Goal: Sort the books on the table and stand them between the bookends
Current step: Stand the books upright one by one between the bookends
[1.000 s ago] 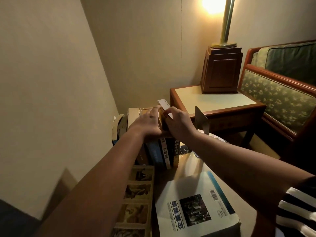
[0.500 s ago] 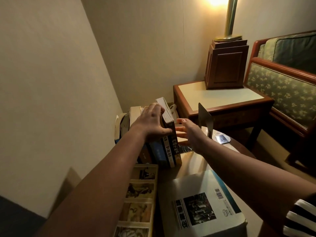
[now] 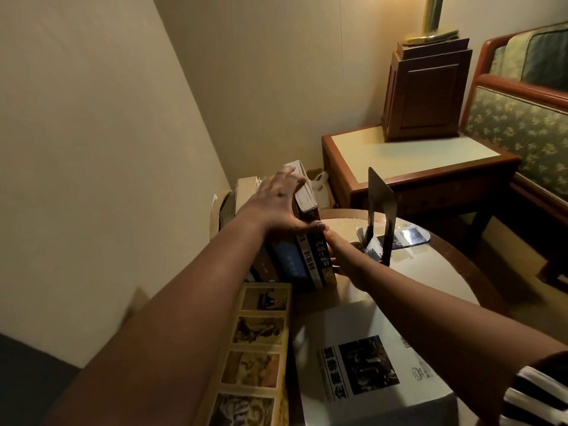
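A row of books (image 3: 307,265) stands spine-out at the back left of the round table (image 3: 461,269). My left hand (image 3: 281,207) lies over the top of the rightmost dark book (image 3: 321,256), with its thumb on the spine and its fingers curled over the far top edge. My right hand (image 3: 341,256) presses flat against that book's right cover. A black metal bookend (image 3: 379,210) stands apart to the right, with a gap between it and the row. Two more books lie flat in front: one with picture panels (image 3: 258,348) and a white one (image 3: 362,364).
The wall runs close along the left of the row. A wooden side table (image 3: 415,167) with a lamp base (image 3: 427,90) stands behind the round table, and an upholstered chair (image 3: 522,124) is at the right. A glossy card (image 3: 405,236) lies behind the bookend.
The rightmost book went from tilted to upright in the row. My right hand left its top and dropped to press on its right side. My left hand stayed on top.
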`<state>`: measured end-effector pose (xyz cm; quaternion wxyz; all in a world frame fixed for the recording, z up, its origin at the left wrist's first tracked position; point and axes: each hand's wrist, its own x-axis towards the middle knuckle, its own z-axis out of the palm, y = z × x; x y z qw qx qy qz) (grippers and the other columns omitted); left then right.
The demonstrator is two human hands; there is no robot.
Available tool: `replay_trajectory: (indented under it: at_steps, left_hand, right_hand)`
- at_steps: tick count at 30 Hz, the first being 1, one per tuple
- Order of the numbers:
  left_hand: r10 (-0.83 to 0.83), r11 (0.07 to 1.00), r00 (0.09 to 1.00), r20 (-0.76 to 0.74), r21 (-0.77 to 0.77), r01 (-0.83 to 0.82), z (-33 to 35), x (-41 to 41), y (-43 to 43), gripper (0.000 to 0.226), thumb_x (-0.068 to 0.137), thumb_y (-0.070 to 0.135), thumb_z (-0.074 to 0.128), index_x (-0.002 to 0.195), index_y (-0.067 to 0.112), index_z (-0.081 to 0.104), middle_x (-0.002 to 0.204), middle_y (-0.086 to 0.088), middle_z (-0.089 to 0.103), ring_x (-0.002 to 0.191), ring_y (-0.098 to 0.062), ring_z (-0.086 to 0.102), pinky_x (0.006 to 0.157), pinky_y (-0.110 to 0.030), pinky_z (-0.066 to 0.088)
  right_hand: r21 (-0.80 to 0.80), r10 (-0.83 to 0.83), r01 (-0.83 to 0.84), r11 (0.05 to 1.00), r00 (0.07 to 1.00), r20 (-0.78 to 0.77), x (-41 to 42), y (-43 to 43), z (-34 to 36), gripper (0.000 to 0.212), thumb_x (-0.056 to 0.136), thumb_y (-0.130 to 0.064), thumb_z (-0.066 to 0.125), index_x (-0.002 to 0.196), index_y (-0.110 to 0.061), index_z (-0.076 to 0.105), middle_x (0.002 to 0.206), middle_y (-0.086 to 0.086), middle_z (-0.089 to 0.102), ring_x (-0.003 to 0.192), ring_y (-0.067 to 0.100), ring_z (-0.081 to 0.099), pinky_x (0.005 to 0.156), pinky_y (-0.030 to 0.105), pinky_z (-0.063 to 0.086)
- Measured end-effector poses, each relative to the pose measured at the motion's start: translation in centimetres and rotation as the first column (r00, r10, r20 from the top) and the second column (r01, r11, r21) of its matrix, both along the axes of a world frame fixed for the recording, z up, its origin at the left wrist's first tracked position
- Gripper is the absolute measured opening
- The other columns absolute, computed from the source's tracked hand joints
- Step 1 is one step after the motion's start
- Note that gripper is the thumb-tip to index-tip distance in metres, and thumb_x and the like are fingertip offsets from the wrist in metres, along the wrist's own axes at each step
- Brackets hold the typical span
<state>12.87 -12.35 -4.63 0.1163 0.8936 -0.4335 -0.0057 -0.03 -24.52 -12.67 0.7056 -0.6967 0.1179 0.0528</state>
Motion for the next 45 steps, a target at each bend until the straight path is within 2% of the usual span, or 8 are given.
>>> replay_trajectory:
  at_steps: [6, 11, 14, 18, 21, 23, 29, 45]
  left_hand:
    - [-0.004, 1.0, 1.0, -0.011, -0.022, 0.004, 0.0, -0.3, -0.1, 0.104, 0.062, 0.068, 0.077, 0.145, 0.033, 0.026, 0.155, 0.0, 0.032, 0.141, -0.028, 0.029, 0.109, -0.051, 0.037]
    - [-0.005, 1.0, 1.0, 0.005, -0.015, 0.005, 0.2, 0.0, 0.0, 0.107, 0.062, 0.072, 0.074, 0.149, 0.031, 0.028, 0.158, 0.0, 0.029, 0.144, -0.028, 0.026, 0.112, -0.054, 0.033]
    - [0.006, 1.0, 1.0, 0.0, -0.018, -0.006, 0.5, -0.4, 0.0, 0.107, 0.062, 0.069, 0.076, 0.149, 0.028, 0.029, 0.157, -0.001, 0.031, 0.143, -0.029, 0.027, 0.112, -0.054, 0.032]
    - [0.007, 1.0, 1.0, -0.003, -0.021, -0.007, 0.7, -0.9, 0.0, 0.105, 0.064, 0.066, 0.077, 0.149, 0.026, 0.03, 0.156, -0.003, 0.032, 0.142, -0.03, 0.029, 0.111, -0.051, 0.033]
    - [0.021, 0.999, 1.0, -0.003, -0.027, -0.021, 0.7, -1.0, 0.1, 0.103, 0.064, 0.065, 0.077, 0.148, 0.028, 0.03, 0.156, -0.003, 0.034, 0.141, -0.03, 0.031, 0.109, -0.05, 0.035]
    - [0.033, 0.999, 0.999, -0.016, -0.035, -0.034, 0.7, -0.9, 0.1, 0.102, 0.064, 0.066, 0.078, 0.147, 0.031, 0.03, 0.155, -0.003, 0.035, 0.139, -0.031, 0.032, 0.107, -0.05, 0.036]
    - [0.047, 0.998, 0.999, -0.027, -0.029, -0.047, 0.5, -0.7, 0.0, 0.1, 0.063, 0.066, 0.078, 0.144, 0.034, 0.03, 0.153, -0.004, 0.037, 0.137, -0.033, 0.036, 0.105, -0.051, 0.036]
    - [0.052, 0.999, 0.998, -0.033, -0.013, -0.053, 0.4, -0.6, 0.0, 0.102, 0.058, 0.073, 0.075, 0.143, 0.038, 0.029, 0.154, -0.004, 0.036, 0.137, -0.037, 0.037, 0.102, -0.055, 0.04]
  right_hand:
    - [0.0, 0.0, 0.0, 1.0, 1.0, -0.025, 0.2, -0.4, -0.9, 0.05, 0.104, -0.049, 0.025, 0.15, -0.028, 0.024, 0.155, 0.012, 0.033, 0.143, 0.034, 0.03, 0.097, 0.036, 0.033]
    - [-0.023, -0.072, 0.07, 0.997, 0.996, -0.053, -1.2, -1.1, -3.3, 0.049, 0.105, -0.039, 0.037, 0.142, -0.008, 0.041, 0.138, 0.008, 0.05, 0.132, 0.025, 0.043, 0.085, 0.018, 0.041]
    - [-0.253, -0.101, 0.108, 0.961, 0.994, 0.039, -4.3, -1.1, -5.4, 0.038, 0.105, -0.036, 0.041, 0.138, -0.019, 0.048, 0.121, -0.007, 0.053, 0.129, 0.022, 0.049, 0.081, 0.019, 0.046]
    - [-0.795, 0.047, -0.02, 0.606, 0.999, 0.011, -9.7, -1.3, -7.3, 0.056, 0.096, -0.061, 0.04, 0.145, -0.035, 0.041, 0.154, -0.004, 0.037, 0.139, 0.02, 0.037, 0.109, 0.041, 0.041]
    - [-0.934, 0.188, -0.187, 0.304, 0.973, -0.134, -12.6, -1.9, -9.1, 0.089, 0.082, -0.083, 0.015, 0.155, -0.033, 0.018, 0.166, -0.004, 0.003, 0.153, 0.022, -0.002, 0.123, 0.042, 0.007]
    - [-0.956, 0.189, -0.218, 0.198, 0.965, -0.182, -13.8, -2.7, -10.1, 0.085, 0.087, -0.082, 0.013, 0.157, -0.035, 0.001, 0.164, -0.004, -0.013, 0.151, 0.019, -0.015, 0.122, 0.04, -0.006]
    - [-0.942, 0.079, -0.245, 0.229, 0.969, -0.233, -14.7, -6.3, -10.6, 0.098, 0.071, -0.092, 0.0, 0.155, -0.042, -0.004, 0.163, -0.011, -0.016, 0.151, 0.015, -0.013, 0.117, 0.04, -0.005]
    - [-0.906, -0.107, -0.169, 0.389, 0.968, -0.226, -18.6, -11.5, -9.3, 0.087, 0.084, -0.077, 0.045, 0.156, -0.04, 0.013, 0.166, -0.01, -0.002, 0.152, 0.015, -0.005, 0.121, 0.045, 0.013]
